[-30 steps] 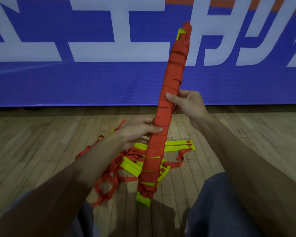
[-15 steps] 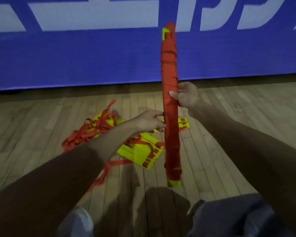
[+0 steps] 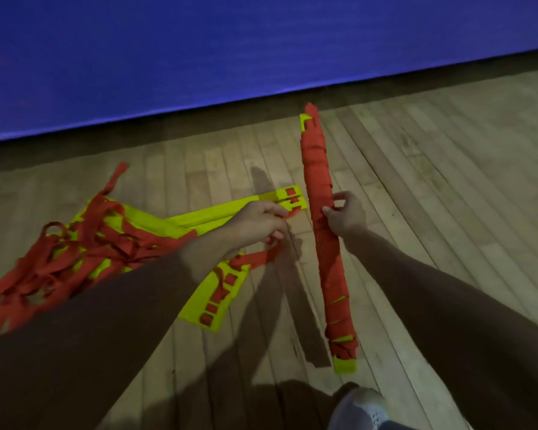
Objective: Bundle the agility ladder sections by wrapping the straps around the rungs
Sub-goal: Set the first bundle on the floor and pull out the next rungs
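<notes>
Our right hand [image 3: 343, 214] gripped the bundle [image 3: 334, 274] about its middle, fingers and thumb curled round the red wrapping. The bundle stood tilted, its yellow top end towards the wall [image 3: 230, 57] and its yellow bottom end low, close to the floor [image 3: 448, 197]; we could not tell whether it touched. Our left hand [image 3: 258, 223], just beside it, had its fingers curled on a red strap [image 3: 255, 259] that trailed back under the wrist. Beneath and to the left of that hand lay the loose rungs [image 3: 205, 217], yellow, flat on the boards, with the loose straps [image 3: 75, 252] heaped over them in a red tangle. A shoe [image 3: 364, 405] showed at the bottom edge.
</notes>
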